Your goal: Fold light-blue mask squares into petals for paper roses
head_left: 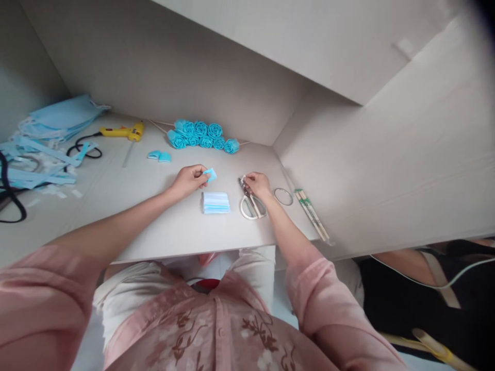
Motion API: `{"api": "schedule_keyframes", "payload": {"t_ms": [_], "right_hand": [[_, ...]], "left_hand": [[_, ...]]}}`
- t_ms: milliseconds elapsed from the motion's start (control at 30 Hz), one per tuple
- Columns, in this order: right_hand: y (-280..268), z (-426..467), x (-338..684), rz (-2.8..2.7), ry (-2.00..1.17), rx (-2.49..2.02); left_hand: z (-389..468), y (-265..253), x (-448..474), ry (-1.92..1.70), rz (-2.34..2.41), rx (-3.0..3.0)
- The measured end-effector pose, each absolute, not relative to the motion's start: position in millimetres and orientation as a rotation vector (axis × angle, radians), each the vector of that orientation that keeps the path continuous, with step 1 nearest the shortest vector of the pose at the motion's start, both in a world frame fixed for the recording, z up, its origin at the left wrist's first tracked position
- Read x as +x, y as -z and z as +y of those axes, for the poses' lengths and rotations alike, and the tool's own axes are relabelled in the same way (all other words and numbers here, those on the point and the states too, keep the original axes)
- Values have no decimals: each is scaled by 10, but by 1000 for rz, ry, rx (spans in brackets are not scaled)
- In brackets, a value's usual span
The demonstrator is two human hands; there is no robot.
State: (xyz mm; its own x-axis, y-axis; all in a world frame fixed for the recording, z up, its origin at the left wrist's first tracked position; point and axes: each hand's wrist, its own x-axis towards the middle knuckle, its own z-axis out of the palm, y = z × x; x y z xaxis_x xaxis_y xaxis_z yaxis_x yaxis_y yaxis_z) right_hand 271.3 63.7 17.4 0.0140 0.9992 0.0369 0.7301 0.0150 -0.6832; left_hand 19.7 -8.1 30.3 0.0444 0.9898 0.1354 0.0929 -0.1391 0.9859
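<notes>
**A light, flat pinch**

The blue piece (211, 175) is pinched by the left hand (192, 180), just beyond the stack (215, 202); creasing is best avoided. The right hand (258, 184) is curled at the scissors (252, 204); what is grasped cannot be told. Sharp edges are best avoided.

Hands, 2: left hand (191, 179), right hand (258, 184). In left: 1 blue piece (211, 175). Beyond left hand, leftward: 2 folded pieces (164, 157), 1 glue gun (119, 132). Beyond both hands: blue flowers (200, 129), 9 visible, overlapping. Between hands, nearer body: 1 stack (215, 203), layers uncountable. At right hand: 1 pair of scissors (253, 205); right of it, 1 ring (283, 204), 1 stick packet (311, 214).
</notes>
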Motion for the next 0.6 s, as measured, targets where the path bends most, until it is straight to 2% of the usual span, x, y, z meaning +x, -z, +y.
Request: {"api": "schedule_keyframes", "payload": {"t_ms": [600], "right_hand": [[-97,497,2691,-1952,-238,-1770]], "left_hand": [[-173,-387,229,-1171,1151,1305]]}}
